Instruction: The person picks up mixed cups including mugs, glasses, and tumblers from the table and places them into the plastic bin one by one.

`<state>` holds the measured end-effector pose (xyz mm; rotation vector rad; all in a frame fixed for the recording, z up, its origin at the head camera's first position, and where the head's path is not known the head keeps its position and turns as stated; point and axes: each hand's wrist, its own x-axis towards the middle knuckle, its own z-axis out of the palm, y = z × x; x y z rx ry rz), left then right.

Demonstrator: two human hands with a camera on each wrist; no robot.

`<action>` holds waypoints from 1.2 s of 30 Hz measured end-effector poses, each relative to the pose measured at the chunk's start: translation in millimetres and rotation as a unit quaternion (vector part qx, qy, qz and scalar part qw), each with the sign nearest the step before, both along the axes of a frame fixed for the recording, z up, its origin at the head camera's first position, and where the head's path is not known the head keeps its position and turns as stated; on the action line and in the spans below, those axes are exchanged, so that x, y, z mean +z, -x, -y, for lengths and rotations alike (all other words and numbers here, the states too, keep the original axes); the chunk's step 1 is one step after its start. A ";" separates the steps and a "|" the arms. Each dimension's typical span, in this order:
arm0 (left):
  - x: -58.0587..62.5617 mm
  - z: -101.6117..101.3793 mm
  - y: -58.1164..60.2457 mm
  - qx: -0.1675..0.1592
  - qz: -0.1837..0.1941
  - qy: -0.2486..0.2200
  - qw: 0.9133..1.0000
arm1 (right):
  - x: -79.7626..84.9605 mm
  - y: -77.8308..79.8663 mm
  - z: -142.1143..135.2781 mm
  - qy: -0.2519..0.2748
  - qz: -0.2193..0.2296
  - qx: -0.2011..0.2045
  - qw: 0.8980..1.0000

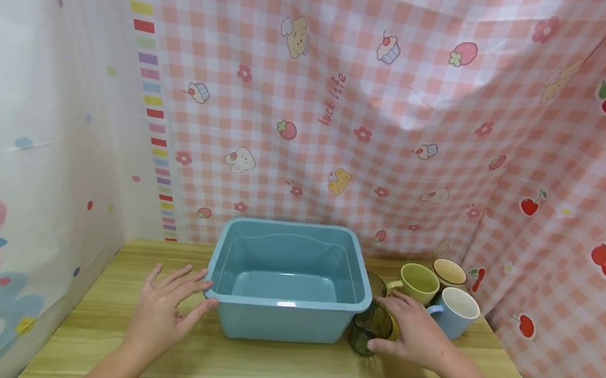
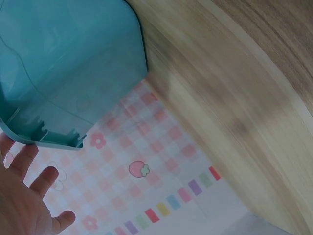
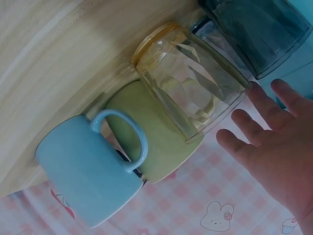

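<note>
A light blue plastic basin [image 1: 284, 323] stands in the middle of the wooden table. My left hand [image 1: 163, 304] is at its left rim, fingers spread and fingertips right at the edge. To the basin's right, my right hand [image 1: 413, 329] reaches over a dark tinted drinking glass [image 1: 361, 337], its thumb beside the glass and its fingers extended. An amber faceted glass [image 3: 190, 83] stands close to those fingertips, largely hidden by the hand in the head view. Another dark glass [image 1: 377, 283] shows partly behind, against the basin's side.
On the right stand a green mug [image 1: 420, 285], a pale blue mug [image 1: 457, 315] with its handle to the left, and a cream-topped cup [image 1: 449, 272] behind them. A pink checked curtain [image 1: 312, 200] hangs along the table's back edge.
</note>
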<state>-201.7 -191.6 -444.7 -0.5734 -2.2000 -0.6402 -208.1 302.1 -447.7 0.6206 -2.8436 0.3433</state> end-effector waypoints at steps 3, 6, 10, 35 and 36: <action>-0.1 -0.2 -0.1 0.001 0.001 -0.001 1.000 | -1.3 0.3 0.1 0.001 0.003 -0.002 1.000; -0.6 -0.3 0.2 0.000 -0.001 -0.002 1.000 | -2.0 0.2 0.4 0.000 0.003 -0.003 1.000; -1.5 -0.1 0.8 -0.003 -0.007 -0.004 1.000 | -2.3 -0.6 1.3 -0.003 -0.001 -0.004 1.000; -1.9 0.4 0.6 -0.002 -0.001 -0.007 1.000 | -6.1 -2.4 7.7 -0.008 0.015 -0.018 1.000; -2.0 0.4 0.6 -0.002 0.000 -0.007 1.000 | -6.4 -2.2 8.1 -0.008 0.014 -0.019 1.000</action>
